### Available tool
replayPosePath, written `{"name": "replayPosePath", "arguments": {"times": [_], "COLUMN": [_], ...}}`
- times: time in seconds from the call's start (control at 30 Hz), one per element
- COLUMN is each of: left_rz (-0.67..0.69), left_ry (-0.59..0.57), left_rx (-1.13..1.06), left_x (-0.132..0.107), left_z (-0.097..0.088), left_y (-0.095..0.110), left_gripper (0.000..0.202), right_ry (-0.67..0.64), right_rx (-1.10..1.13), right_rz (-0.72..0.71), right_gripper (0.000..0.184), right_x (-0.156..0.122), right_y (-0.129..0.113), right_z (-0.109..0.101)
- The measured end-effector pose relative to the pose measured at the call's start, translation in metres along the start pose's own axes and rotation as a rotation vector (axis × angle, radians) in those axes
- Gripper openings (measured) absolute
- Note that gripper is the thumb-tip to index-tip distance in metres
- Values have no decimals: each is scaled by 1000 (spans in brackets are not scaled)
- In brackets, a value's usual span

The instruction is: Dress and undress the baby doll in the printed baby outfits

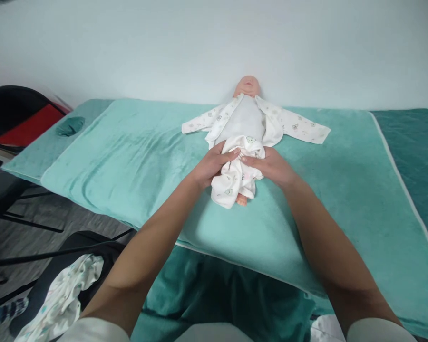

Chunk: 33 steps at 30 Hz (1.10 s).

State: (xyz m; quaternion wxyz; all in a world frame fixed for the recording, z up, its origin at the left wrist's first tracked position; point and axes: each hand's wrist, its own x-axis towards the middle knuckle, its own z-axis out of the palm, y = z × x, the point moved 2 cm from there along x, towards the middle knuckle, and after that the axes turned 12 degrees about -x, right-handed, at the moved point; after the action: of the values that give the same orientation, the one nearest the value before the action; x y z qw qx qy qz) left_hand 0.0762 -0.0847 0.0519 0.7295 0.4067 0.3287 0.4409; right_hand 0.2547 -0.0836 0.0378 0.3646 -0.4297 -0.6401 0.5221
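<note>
A baby doll (248,87) lies on its back on a massage bed (135,152) covered in green plush, its head by the wall. Over its pale body hangs a white printed baby jacket (303,126), open at the front with both sleeves spread out. Bunched white printed baby pants (231,187) surround the doll's lower body and legs. My left hand (214,165) grips the pants at one side, thumb on top. On the other side my right hand (273,166) also holds them, the two thumbs nearly meeting. One small foot (241,200) shows below the cloth.
The bed has a face hole (70,126) near its left end. At lower left, a printed cloth (62,297) lies on a black chair (87,240), with a plastic bottle (5,313) nearby. A red and black chair (32,123) stands at far left.
</note>
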Motion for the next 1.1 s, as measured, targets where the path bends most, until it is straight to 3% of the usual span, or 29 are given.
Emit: {"name": "replayPosePath", "arguments": {"times": [0.13, 0.27, 0.4, 0.47, 0.57, 0.83, 1.1], "left_rz": [4, -28, -83, -126, -123, 107, 42], "left_ry": [34, 36, -95, -160, -132, 42, 137], "left_rx": [-23, 32, 209, 270, 261, 14, 16], "left_x": [1, 1, 2, 1, 0, -8, -51], "left_z": [0, -2, -4, -3, -3, -1, 14], "left_y": [-2, 2, 7, 8, 6, -1, -12], "left_gripper": [50, 50, 57, 58, 57, 53, 42], "right_ry": [-139, -5, 153, 190, 204, 42, 212], "right_rx": [-110, -20, 151, 194, 194, -202, -560], "right_rz": [6, 3, -20, -33, -48, -117, -157], "right_gripper": [47, 45, 41, 41, 44, 46, 14], "right_x": [-4, -1, 4, 6, 7, 0, 3], "right_y": [-2, 1, 4, 5, 6, -3, -5], "right_z": [-1, -1, 0, 0, -1, 3, 13]}}
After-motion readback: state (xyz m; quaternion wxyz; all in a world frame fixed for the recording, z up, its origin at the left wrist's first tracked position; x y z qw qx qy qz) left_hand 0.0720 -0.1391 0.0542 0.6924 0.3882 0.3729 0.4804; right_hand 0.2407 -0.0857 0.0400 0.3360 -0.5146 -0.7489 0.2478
